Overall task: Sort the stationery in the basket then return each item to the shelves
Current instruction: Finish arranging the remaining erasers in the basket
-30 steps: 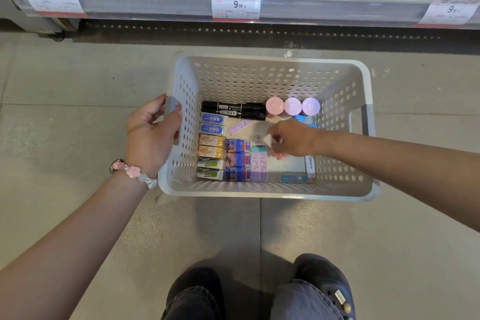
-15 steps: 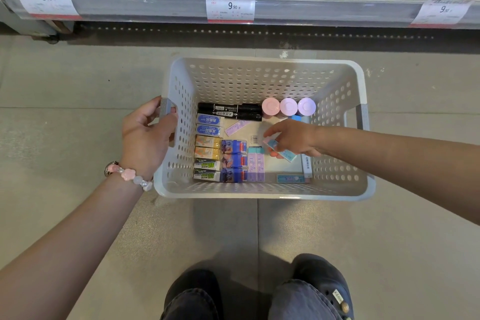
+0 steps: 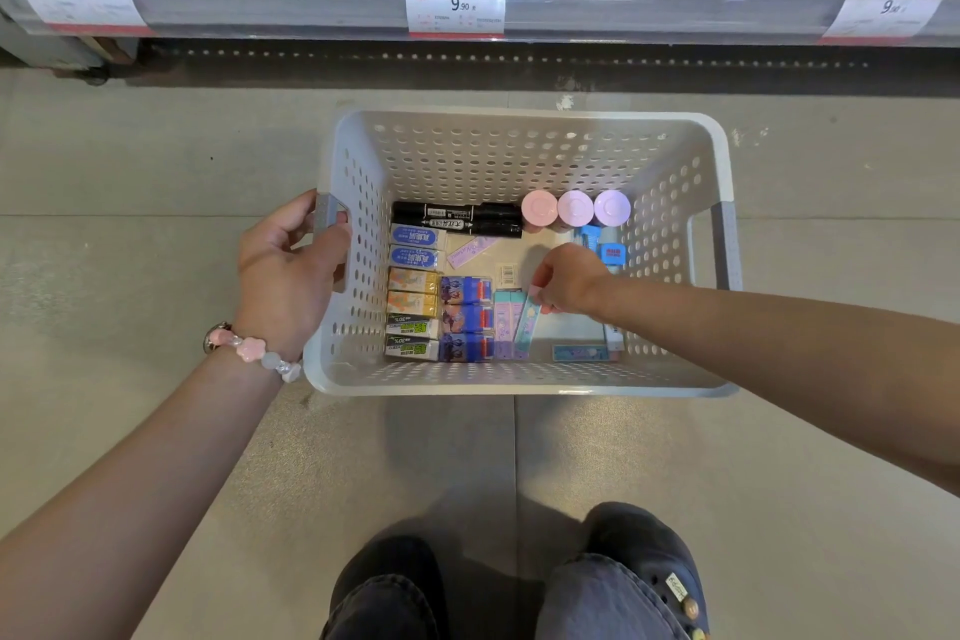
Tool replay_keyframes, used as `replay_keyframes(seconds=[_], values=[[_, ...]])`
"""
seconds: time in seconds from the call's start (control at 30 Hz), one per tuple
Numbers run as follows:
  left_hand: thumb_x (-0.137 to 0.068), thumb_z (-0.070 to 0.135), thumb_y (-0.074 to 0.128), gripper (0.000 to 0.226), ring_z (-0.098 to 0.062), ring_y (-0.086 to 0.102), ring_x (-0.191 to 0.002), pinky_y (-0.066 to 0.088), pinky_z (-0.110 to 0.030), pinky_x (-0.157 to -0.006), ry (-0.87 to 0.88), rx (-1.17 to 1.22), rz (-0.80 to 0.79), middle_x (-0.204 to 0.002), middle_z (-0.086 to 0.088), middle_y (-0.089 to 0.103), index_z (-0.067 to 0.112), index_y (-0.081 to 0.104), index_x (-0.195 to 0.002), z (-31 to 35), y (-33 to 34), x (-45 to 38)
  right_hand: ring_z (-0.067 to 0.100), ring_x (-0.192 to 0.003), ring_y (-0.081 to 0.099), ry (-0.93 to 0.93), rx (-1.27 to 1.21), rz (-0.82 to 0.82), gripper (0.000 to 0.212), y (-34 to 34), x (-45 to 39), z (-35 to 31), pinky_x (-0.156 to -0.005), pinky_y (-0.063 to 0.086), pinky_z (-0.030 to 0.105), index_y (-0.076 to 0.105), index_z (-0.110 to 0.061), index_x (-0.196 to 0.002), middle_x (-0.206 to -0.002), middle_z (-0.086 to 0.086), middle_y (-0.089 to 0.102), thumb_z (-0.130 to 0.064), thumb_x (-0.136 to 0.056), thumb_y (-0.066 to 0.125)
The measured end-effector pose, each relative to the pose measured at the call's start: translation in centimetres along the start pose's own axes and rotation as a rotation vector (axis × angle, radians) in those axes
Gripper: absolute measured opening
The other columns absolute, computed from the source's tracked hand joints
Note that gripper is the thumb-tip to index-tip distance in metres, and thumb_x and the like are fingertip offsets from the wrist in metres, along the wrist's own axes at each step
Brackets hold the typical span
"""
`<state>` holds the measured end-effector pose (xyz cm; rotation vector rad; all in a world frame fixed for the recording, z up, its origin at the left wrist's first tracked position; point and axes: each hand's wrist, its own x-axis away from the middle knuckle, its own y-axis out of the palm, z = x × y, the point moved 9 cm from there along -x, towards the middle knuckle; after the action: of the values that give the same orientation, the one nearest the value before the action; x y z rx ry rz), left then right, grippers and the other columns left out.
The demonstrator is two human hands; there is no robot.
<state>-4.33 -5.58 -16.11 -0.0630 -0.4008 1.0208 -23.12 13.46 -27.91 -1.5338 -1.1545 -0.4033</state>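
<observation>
Your left hand curls its fingers around the grey handle on the left wall of the white perforated basket, which sits on the floor in front of a shelf carrying price tags and product cartons.

Your right hand reaches down inside the basket, and its grip is closed in a pinch on the top end of a teal eraser, which stands tilted just beside two lilac erasers lying side by side.

Along the basket's left wall you have a column of boxed erasers: two blue-and-white ones, two orange ones and two green ones. Next to them sit three dark blue packets. Two black markers lie across the far end, with three round pastel caps in a row to their right. Blue correction items lie past your right hand, partly hidden by it. A flat teal eraser lies near the front wall.

A pink bead bracelet sits on your left wrist, and your dark shoes show at the bottom.
</observation>
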Motion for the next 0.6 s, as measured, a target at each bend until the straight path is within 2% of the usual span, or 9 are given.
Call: replay_keyframes(seconds=[0.13, 0.27, 0.37, 0.47, 0.53, 0.6], values=[[-0.090, 0.005, 0.057, 0.018, -0.012, 0.064, -0.069, 0.055, -0.036, -0.065, -0.002, -0.004, 0.001, -0.087, 0.000, 0.066, 0.018, 0.068, -0.097, 0.0, 0.0, 0.1, 0.023, -0.097, 0.068, -0.073, 0.111, -0.070, 0.021, 0.4, 0.4, -1.1, -0.090, 0.054, 0.034, 0.066, -0.002, -0.106, -0.106, 0.012, 0.070, -0.011, -0.087, 0.065], [-0.090, 0.006, 0.058, 0.020, -0.004, 0.067, -0.068, 0.058, -0.029, -0.063, -0.012, -0.011, 0.012, -0.098, -0.005, 0.068, 0.012, 0.067, -0.107, -0.2, -0.1, 0.0, 0.023, -0.100, 0.066, -0.117, 0.187, -0.080, 0.021, 0.0, 0.3, -1.4, -0.091, 0.053, 0.034, 0.065, -0.003, -0.107, -0.107, 0.011, 0.069, -0.014, -0.089, 0.063], [-0.090, 0.008, 0.059, 0.022, -0.009, 0.069, -0.073, 0.059, -0.029, -0.064, -0.014, -0.015, 0.018, -0.105, -0.010, 0.068, 0.011, 0.067, -0.111, -0.4, -0.3, -0.1, 0.025, -0.101, 0.063, -0.157, 0.256, -0.015, 0.026, -0.4, 0.3, -1.5, -0.085, 0.053, 0.031, 0.062, -0.003, -0.109, -0.106, 0.011, 0.067, -0.019, -0.088, 0.063], [-0.090, 0.010, 0.059, 0.022, -0.011, 0.069, -0.077, 0.059, -0.031, -0.067, -0.011, -0.027, 0.013, -0.108, -0.012, 0.068, 0.011, 0.067, -0.111, -0.4, -0.3, -0.1, 0.023, -0.098, 0.063, -0.201, 0.293, -0.012, 0.024, 0.0, 0.7, -1.9, -0.074, 0.049, 0.025, 0.059, -0.004, -0.109, -0.106, 0.010, 0.067, -0.016, -0.088, 0.063], [-0.090, 0.010, 0.059, 0.023, -0.013, 0.069, -0.079, 0.059, -0.034, -0.068, -0.015, -0.023, 0.010, -0.109, -0.012, 0.068, 0.010, 0.067, -0.112, -0.5, -0.2, -0.1, 0.022, -0.096, 0.066, -0.211, 0.305, -0.039, 0.022, 0.3, 0.7, -1.9, -0.078, 0.052, 0.026, 0.059, -0.005, -0.108, -0.107, 0.009, 0.068, -0.016, -0.089, 0.062], [-0.090, 0.009, 0.059, 0.023, -0.013, 0.069, -0.077, 0.059, -0.035, -0.068, -0.012, -0.021, 0.009, -0.108, -0.013, 0.068, 0.010, 0.067, -0.111, -0.4, -0.3, -0.1, 0.023, -0.099, 0.065, -0.215, 0.347, -0.082, 0.024, 0.7, 0.7, -1.9, -0.086, 0.054, 0.033, 0.060, -0.006, -0.110, -0.111, 0.009, 0.066, -0.017, -0.089, 0.062]])
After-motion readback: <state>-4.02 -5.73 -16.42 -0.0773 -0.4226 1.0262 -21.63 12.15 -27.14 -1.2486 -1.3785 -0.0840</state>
